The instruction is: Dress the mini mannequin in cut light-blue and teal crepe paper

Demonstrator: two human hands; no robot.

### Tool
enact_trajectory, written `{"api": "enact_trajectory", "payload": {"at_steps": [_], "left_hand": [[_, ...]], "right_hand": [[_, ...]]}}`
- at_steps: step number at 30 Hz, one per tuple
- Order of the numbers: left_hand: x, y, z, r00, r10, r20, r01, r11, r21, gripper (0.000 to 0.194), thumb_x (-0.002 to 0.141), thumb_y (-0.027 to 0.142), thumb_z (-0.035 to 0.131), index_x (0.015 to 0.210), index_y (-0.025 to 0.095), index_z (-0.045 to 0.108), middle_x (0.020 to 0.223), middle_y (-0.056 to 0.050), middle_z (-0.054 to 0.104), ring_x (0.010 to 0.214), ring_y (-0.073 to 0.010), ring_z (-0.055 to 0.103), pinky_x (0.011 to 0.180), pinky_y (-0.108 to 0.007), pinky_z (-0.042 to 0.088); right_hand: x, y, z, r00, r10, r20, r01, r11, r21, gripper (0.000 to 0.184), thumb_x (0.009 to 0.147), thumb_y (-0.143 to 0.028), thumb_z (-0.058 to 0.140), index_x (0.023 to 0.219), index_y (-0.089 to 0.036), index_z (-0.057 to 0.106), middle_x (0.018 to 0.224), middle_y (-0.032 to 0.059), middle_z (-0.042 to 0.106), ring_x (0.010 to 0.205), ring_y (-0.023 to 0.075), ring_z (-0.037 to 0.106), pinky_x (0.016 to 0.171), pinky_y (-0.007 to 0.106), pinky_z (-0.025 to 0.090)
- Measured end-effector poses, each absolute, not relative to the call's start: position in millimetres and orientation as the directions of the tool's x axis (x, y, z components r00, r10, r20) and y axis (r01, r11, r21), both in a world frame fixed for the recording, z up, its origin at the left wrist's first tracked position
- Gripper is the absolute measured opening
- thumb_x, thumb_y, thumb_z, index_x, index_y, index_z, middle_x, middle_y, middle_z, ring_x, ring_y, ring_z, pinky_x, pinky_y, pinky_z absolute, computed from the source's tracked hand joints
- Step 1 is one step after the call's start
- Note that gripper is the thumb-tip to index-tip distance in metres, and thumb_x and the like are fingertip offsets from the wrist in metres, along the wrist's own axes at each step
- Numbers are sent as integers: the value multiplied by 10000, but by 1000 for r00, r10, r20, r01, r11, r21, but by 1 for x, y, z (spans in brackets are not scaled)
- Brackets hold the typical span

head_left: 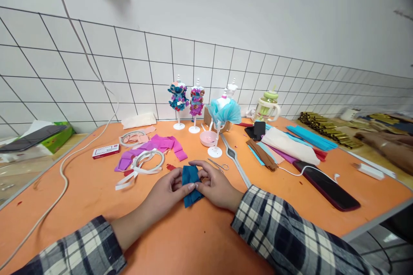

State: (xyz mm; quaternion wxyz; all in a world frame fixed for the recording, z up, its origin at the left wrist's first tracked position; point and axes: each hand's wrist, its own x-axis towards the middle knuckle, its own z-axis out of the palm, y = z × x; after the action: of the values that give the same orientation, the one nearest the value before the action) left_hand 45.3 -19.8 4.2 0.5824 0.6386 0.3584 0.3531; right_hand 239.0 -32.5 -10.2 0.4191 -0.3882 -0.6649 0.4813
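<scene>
A folded piece of dark teal crepe paper [190,175] is held just above the orange table between my two hands. My left hand [167,188] pinches its left side, thumb across the front. From the right, my right hand [217,184] grips the same paper, its thumb tip meeting the left thumb. Small scissors [219,165] lie right behind my right hand. Beyond them stands a white mini dress form [222,104] wearing a light blue ruffled paper skirt [229,112]. Two more mini dress forms, one with teal flowers [178,96] and one with purple flowers [196,102], stand farther left.
Purple crepe paper [167,142] and rolls of white tape [149,162] lie left on the orange table [193,240]. A pink bowl [208,139] sits behind my hands. To the right are folded paper strips [290,145], a phone [325,184] and a lidded cup [268,105].
</scene>
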Motion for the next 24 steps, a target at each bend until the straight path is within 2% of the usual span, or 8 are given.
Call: {"api": "enact_trajectory", "payload": {"at_steps": [3, 7, 10, 13, 15, 18, 21, 24], "left_hand": [[44, -16, 5, 442, 897, 0, 34, -16, 999, 474, 733, 572, 802, 980, 198, 649, 995, -86, 779, 930, -297, 734, 846, -412, 577], [31, -13, 8, 314, 949, -18, -52, 37, 998, 488, 736, 542, 810, 1029, 192, 639, 1008, -77, 778, 926, -294, 735, 835, -410, 590], [20, -17, 13, 216, 976, -29, -184, 70, 980, 473, 747, 509, 815, 1070, 227, 615, 1042, -52, 766, 1003, -295, 721, 828, -379, 596], [15, -23, 19, 194, 981, -29, -271, 82, 959, 484, 757, 580, 785, 1057, 265, 573, 1058, -38, 746, 1037, -292, 710, 828, -374, 601], [14, -24, 21, 135, 991, -21, -198, 48, 979, 616, 665, 591, 853, 1075, 265, 528, 1049, -36, 723, 1039, -294, 700, 827, -381, 601], [13, -21, 18, -9, 1000, -26, 61, 26, 998, 700, 562, 536, 921, 1026, 244, 486, 911, 5, 667, 885, -261, 691, 712, -347, 593], [10, -17, 14, -94, 995, 27, 239, -4, 971, 595, 617, 583, 863, 938, 235, 502, 750, 54, 566, 712, -209, 631, 569, -285, 528], [5, -15, 13, -65, 997, 43, 226, -27, 974, 527, 677, 594, 824, 954, 227, 566, 834, 14, 653, 804, -241, 675, 631, -300, 568]], "right_hand": [[241, -31, -7, -301, 930, 211, -8, 218, -976, 575, 805, -242, 654, 1358, -232, 494, 861, -5, 603, 714, 134, 568, 652, 265, 458], [254, -25, 1, -124, 968, 219, -151, 200, -968, 624, 772, -258, 656, 1362, -251, 454, 802, -30, 578, 677, 143, 575, 637, 269, 464], [266, -19, 4, -52, 982, 181, -160, 171, -972, 663, 763, -291, 656, 1380, -261, 415, 799, -34, 572, 654, 147, 570, 628, 274, 472], [271, -16, 2, -79, 984, 158, -134, 147, -980, 658, 767, -324, 669, 1371, -265, 415, 819, -21, 578, 680, 160, 582, 665, 300, 499], [270, -18, -1, -105, 979, 173, -116, 161, -980, 657, 784, -331, 678, 1386, -270, 421, 830, -13, 585, 698, 167, 590, 693, 318, 512], [267, -22, -2, -121, 970, 211, -76, 203, -976, 650, 811, -327, 686, 1410, -278, 439, 854, 3, 601, 713, 172, 587, 701, 326, 509], [268, -26, 3, -105, 965, 239, -63, 234, -970, 622, 811, -305, 677, 1395, -270, 469, 858, 10, 605, 717, 169, 572, 681, 310, 483], [273, -26, 9, -50, 969, 243, -88, 238, -967, 613, 765, -263, 651, 1357, -249, 491, 802, -15, 572, 653, 143, 525, 611, 275, 430]]}}
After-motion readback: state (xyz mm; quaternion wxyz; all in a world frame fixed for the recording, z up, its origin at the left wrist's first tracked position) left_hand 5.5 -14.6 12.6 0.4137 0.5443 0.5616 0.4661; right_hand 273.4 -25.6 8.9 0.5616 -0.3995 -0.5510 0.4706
